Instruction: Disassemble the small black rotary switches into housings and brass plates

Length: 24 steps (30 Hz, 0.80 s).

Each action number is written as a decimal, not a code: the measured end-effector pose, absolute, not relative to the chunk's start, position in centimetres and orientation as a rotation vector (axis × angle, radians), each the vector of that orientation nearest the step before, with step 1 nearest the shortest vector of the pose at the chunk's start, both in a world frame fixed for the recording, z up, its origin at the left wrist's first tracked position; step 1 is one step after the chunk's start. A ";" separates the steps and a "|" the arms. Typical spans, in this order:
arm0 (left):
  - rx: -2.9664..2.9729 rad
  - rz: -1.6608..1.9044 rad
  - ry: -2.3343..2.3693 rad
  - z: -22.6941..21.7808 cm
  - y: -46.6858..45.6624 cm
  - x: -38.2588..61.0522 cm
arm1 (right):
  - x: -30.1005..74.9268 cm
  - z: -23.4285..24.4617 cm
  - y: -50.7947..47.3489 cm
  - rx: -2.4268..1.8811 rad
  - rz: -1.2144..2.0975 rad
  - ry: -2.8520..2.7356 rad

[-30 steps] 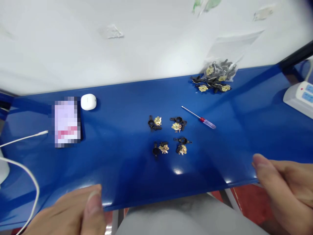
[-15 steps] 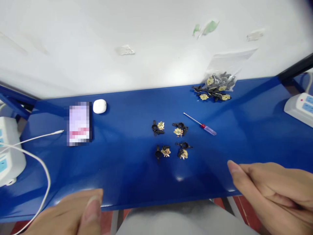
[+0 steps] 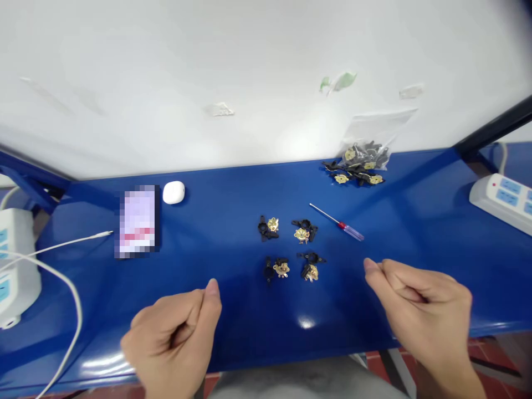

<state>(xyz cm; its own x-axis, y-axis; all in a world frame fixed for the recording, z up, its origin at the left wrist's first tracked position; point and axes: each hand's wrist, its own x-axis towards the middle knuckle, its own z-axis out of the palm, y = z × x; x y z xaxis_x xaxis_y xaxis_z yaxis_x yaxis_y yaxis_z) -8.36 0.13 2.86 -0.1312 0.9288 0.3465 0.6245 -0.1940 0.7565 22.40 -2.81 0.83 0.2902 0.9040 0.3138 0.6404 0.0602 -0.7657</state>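
Note:
My left hand point(image 3: 177, 332) is curled into a loose fist above the front of the blue table, thumb on top, and nothing shows in it. Opposite it, my right hand point(image 3: 419, 310) is also a fist with nothing visible inside. Between and beyond them lie small groups of black plastic and brass-coloured parts: one at back left point(image 3: 268, 227), one at back right point(image 3: 305, 230), one at front left point(image 3: 276, 270) and one at front right point(image 3: 311, 266). A screwdriver point(image 3: 349, 230) with a red and clear purple handle lies beyond my right hand. Neither hand touches any of these.
A clear plastic bag point(image 3: 369, 147) of similar parts leans on the white wall, with loose parts point(image 3: 353, 176) before it. At left are a blurred-out phone point(image 3: 139, 221), a white rounded case point(image 3: 173, 192), a cable point(image 3: 77, 305) and a power strip point(image 3: 19, 266). Another power strip point(image 3: 505, 199) stands right.
Both fists have moved inward and further into view, the left one rightward and up, the right one leftward. The whole scene sits slightly lower in view. The parts and screwdriver stay put.

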 end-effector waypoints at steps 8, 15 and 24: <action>1.715 1.012 1.697 0.0 2.2 -7.8 | 22.5 -2.4 -1.0 -1.715 0.366 -1.386; 1.776 0.872 1.598 -0.3 2.4 -7.7 | 22.8 -4.3 -1.2 -1.805 0.151 -1.272; 1.902 0.827 1.545 -1.2 1.6 -5.7 | 22.2 -4.3 -0.9 -1.755 0.164 -1.527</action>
